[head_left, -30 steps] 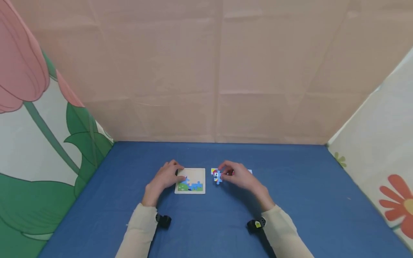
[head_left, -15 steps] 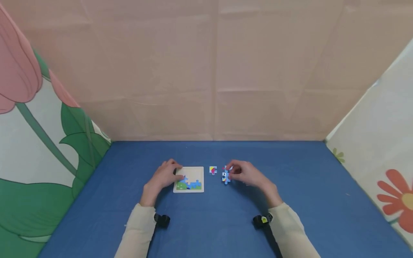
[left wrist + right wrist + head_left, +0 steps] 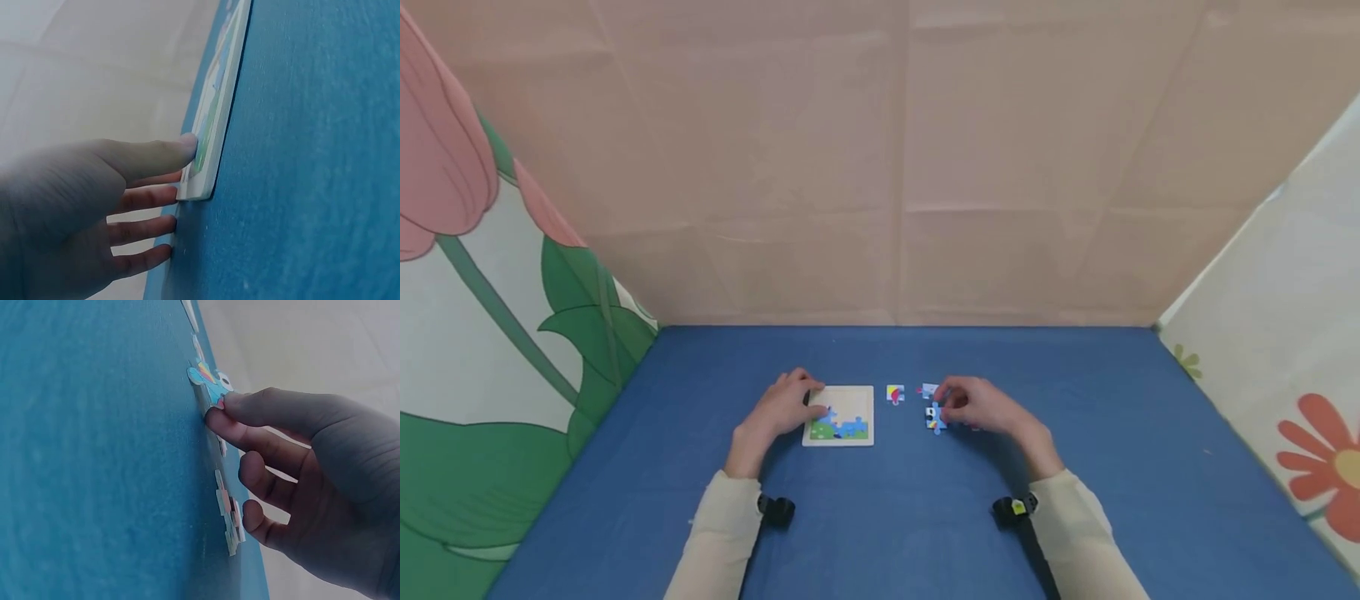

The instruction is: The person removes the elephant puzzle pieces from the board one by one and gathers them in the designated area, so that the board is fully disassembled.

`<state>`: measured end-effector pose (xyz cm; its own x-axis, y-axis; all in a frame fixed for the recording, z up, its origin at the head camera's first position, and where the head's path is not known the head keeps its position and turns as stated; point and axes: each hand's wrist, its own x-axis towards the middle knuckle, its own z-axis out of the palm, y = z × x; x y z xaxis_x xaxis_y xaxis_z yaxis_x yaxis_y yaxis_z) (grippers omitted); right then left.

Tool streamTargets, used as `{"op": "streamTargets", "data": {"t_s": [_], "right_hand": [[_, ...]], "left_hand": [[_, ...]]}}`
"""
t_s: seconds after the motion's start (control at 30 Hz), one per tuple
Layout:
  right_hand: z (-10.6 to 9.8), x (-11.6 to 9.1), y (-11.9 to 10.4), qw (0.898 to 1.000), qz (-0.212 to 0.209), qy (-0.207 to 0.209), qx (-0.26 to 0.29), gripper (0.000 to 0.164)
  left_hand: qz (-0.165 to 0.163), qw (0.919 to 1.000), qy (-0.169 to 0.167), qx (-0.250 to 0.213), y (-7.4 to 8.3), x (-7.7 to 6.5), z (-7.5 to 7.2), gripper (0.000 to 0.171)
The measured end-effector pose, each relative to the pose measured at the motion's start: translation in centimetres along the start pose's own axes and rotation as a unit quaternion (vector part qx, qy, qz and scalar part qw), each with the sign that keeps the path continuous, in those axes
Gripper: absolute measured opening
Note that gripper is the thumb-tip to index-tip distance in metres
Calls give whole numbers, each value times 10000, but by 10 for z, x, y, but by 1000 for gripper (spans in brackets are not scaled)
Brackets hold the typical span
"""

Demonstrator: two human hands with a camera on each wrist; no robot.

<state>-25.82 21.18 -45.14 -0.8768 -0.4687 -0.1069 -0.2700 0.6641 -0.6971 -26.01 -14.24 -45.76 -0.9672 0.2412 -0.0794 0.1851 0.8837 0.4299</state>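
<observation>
A square wooden jigsaw puzzle board (image 3: 853,398) lies on the blue cloth, with green and blue pieces fitted along its lower part. My left hand (image 3: 778,408) rests at its left side; the straight thumb (image 3: 159,156) presses on the board's face while the fingers extend along the edge. Right of the board, my right hand (image 3: 988,406) pinches a blue puzzle piece (image 3: 936,419) between thumb and index finger. In the right wrist view this piece (image 3: 209,378) shows a white-and-black eye and a rainbow patch, close over the cloth. The other right fingers are loosely curled.
A yellow, white and red puzzle piece (image 3: 895,394) lies between board and right hand. Another loose piece (image 3: 928,390) is just beyond the held one. More pieces (image 3: 231,515) sit beneath the right hand. A beige wall (image 3: 895,167) rises behind the blue table (image 3: 880,517).
My right hand has moved right with the blue puzzle piece, away from the board, uncovering the yellow and red piece and another loose one. My left hand stays at the board.
</observation>
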Motion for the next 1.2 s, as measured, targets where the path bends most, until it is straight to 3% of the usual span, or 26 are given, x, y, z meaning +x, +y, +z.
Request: {"op": "streamTargets", "data": {"t_s": [0.33,0.6,0.9,1.2], "right_hand": [[2,4,-9,9993,99,21,-372,18],[3,6,-8,9992,121,132,-363,13],[4,5,-12,9989,-157,267,-363,11],[8,7,-30,9970,-519,375,-430,16]], "left_hand": [[-108,9998,-33,162,-1,-3,-3,51],[-118,9998,-58,130,-4,-3,-5,52],[-61,9998,-64,179,-2,-1,-5,51],[-29,9998,-48,213,1,1,0,49]]}}
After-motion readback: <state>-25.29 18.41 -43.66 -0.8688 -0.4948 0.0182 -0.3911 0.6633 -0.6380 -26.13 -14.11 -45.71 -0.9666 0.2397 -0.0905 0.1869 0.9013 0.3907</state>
